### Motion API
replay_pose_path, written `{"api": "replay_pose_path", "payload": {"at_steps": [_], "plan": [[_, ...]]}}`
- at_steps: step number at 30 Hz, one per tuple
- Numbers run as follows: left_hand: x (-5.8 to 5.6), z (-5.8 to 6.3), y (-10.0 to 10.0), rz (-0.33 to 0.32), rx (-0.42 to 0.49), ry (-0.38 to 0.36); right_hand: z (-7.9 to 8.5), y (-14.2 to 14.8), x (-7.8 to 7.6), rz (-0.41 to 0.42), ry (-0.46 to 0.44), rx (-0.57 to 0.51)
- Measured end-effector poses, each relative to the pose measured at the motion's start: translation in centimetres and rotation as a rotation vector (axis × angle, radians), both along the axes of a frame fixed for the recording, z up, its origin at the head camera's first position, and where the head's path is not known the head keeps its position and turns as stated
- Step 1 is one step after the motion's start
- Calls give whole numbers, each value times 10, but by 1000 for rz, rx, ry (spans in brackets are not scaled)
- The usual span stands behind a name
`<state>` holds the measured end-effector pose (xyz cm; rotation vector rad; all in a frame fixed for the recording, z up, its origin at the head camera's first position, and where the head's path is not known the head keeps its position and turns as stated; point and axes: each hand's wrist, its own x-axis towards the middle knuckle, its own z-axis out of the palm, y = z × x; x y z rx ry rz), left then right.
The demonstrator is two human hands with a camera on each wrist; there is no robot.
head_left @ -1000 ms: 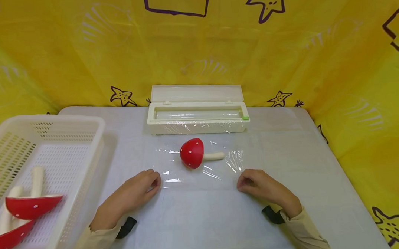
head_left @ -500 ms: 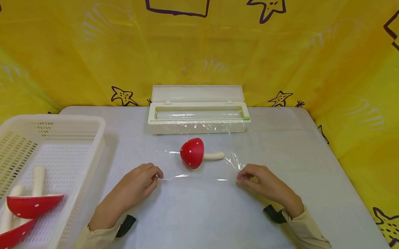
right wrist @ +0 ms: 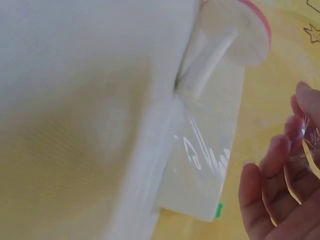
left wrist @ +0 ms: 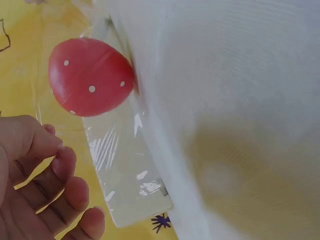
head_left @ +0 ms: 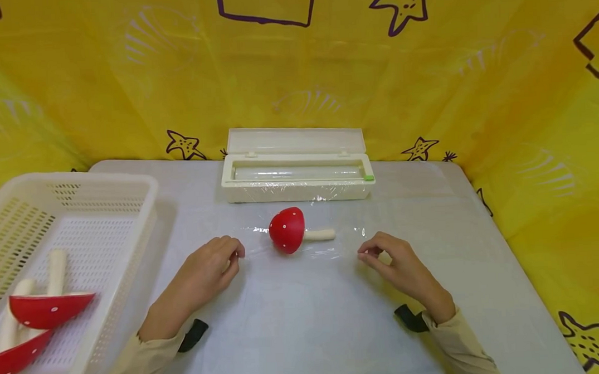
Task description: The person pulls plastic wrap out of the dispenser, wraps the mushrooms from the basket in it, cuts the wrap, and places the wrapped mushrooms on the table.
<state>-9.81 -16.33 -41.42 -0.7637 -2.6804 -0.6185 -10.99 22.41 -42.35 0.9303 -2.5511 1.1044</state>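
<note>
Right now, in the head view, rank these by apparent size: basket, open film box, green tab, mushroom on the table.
1. Basket, largest though the frame cuts it off
2. Film box
3. Mushroom on the table
4. Green tab

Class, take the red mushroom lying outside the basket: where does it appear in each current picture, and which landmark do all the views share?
Head: the mushroom lies near the centre, slightly low.
Left wrist: upper left, its red cap facing the camera.
Right wrist: at the top, right of centre, its pale stem facing the camera.
Shared landmark: the pale box behind it.
</note>
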Motion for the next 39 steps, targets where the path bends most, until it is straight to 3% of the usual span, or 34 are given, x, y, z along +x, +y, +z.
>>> {"api": "replay_pose_path", "payload": {"at_steps": [10, 21, 31, 39], "plan": [[-12, 4, 1, 67, 53, 70, 6, -9, -12, -88, 92, -28], [-29, 12, 10, 217, 157, -72, 8, -16, -29, -153, 134, -126], [-46, 13, 21, 231, 284, -99, 10, -26, -46, -238, 68, -252], [-64, 10, 31, 294, 335, -133, 12, -36, -60, -344, 39, -258]]}}
